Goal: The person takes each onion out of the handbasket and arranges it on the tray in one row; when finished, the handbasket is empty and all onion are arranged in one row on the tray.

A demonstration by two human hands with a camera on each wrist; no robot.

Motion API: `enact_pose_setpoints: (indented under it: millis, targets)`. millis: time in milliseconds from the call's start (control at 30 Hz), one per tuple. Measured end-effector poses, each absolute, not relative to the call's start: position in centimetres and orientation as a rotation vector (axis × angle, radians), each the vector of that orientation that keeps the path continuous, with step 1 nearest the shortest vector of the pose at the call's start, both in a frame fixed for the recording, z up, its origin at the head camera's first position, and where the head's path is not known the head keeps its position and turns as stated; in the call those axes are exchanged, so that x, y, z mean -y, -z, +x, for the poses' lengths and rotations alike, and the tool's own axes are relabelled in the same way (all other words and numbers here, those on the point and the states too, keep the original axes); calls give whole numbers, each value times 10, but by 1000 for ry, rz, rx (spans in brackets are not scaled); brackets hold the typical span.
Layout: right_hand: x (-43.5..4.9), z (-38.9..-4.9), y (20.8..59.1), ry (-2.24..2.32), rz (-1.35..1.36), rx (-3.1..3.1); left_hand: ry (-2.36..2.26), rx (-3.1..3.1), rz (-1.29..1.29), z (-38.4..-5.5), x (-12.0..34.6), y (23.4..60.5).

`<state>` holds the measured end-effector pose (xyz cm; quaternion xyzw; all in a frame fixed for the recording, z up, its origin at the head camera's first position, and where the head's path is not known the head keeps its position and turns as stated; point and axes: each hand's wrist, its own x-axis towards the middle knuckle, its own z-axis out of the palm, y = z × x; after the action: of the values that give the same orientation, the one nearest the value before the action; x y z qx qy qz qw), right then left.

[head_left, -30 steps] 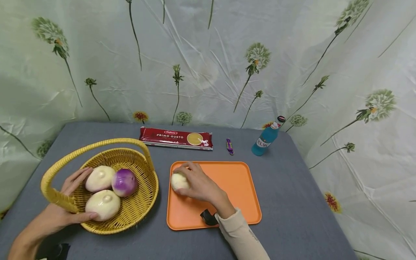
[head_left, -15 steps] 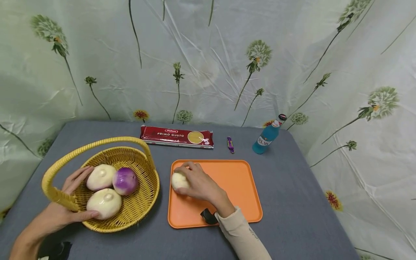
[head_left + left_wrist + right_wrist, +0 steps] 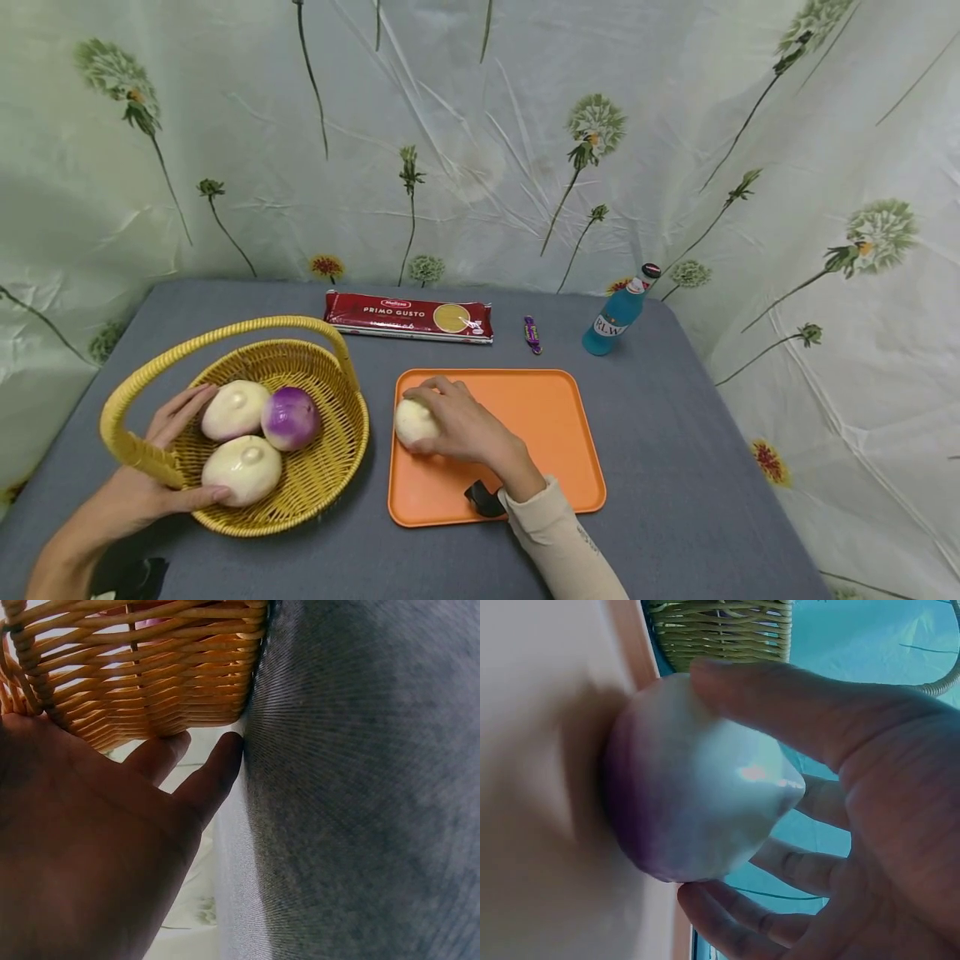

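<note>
My left hand (image 3: 135, 493) grips the near-left side of a yellow wicker basket (image 3: 324, 479), thumb and fingertips over its rim. In the left wrist view its palm lies against the woven wall (image 3: 157, 690), with two fingers extended low beside it. Two white turnips (image 3: 242, 471) and a purple-topped turnip (image 3: 290, 418) lie inside, the thumb reaching the nearest white one. My right hand (image 3: 468, 427) holds another turnip (image 3: 414, 422) at the left edge of an orange tray (image 3: 543, 433). In the right wrist view, thumb and fingers curve around this white-and-purple turnip (image 3: 690, 787), its purple side toward the tray.
Behind the tray lie a red spaghetti pack (image 3: 408, 317) and a small purple wrapped candy (image 3: 532, 335). A blue bottle (image 3: 617, 318) stands at the back right. Flower-printed cloth (image 3: 480, 167) hangs behind the grey table (image 3: 660, 467).
Both hands stay nearly where they were, the left on the basket and the right on the turnip. The view shifts very slightly.
</note>
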<state>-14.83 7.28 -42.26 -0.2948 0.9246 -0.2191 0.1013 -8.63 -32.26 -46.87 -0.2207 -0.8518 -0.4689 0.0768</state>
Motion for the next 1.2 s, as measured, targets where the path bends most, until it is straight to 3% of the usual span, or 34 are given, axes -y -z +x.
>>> enact_pose_setpoints:
  millis: [1200]
  targets:
    - [-71,-149,419,637,-910,-2770,1411,2545,-675,-84,320,468]
